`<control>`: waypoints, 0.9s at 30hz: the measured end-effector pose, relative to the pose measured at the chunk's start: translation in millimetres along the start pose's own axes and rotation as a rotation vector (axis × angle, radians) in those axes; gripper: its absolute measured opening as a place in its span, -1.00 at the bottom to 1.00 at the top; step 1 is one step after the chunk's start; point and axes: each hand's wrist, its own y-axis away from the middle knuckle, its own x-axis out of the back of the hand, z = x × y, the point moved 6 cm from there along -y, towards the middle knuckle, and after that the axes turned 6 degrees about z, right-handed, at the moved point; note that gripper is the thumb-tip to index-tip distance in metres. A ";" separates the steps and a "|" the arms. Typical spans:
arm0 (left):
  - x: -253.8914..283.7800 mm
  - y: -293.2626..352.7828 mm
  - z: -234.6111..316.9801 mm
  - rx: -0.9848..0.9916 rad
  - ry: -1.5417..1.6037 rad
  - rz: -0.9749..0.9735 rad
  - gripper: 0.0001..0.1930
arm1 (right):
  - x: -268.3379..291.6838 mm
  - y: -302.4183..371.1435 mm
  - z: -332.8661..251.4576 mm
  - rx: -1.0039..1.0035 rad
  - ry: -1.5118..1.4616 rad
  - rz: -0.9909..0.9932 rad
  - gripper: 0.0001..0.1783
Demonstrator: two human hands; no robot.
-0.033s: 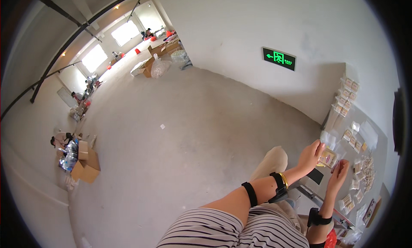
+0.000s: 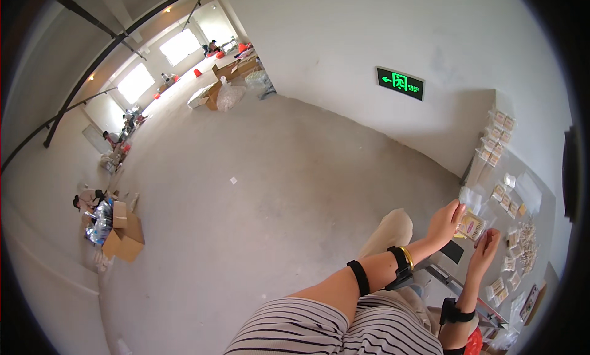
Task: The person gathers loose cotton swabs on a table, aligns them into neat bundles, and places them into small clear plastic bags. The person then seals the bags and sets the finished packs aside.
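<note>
Item, my left grip (image 2: 444, 223): thumb and fingers pinching the packet's left edge; forearm slanting up rightward, gold band (image 2: 406, 258) at the wrist.
Item, one clear packet (image 2: 472, 226): between my two grips, just right of the left, up-left of the right; tilted, nearly square, long axis not tellable.
Item, my right grip (image 2: 487, 247): fingers curled in, seemingly pinching the packet's clear edge; forearm steep.
Item, grey surface (image 2: 544, 247): loose sticks (image 2: 526, 245) beyond.

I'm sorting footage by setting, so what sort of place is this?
Probably a workshop or small factory floor: small packets are laid out on a grey table, an open cardboard box stands across the room, and there is a green exit sign.
</note>
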 end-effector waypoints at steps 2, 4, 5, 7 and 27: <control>2.6 -1.6 4.3 -0.115 -0.088 0.063 -0.64 | -0.3 4.5 -1.0 -0.009 -0.035 0.034 -0.92; 6.5 -2.1 14.8 -0.318 -0.231 0.137 -0.68 | -1.2 4.6 -7.4 -0.065 -0.130 0.048 -0.88; 5.4 -2.6 14.0 -0.315 -0.258 0.107 -0.70 | -1.6 5.6 -6.8 -0.172 -0.213 0.085 -0.85; 2.4 -0.6 16.4 -0.300 -0.310 0.047 -0.73 | -10.2 9.1 -35.3 -0.391 -0.368 0.155 -0.80; -61.5 4.1 -47.3 0.229 0.494 -0.144 -0.71 | -5.4 11.0 12.0 -0.490 -0.279 0.102 -0.61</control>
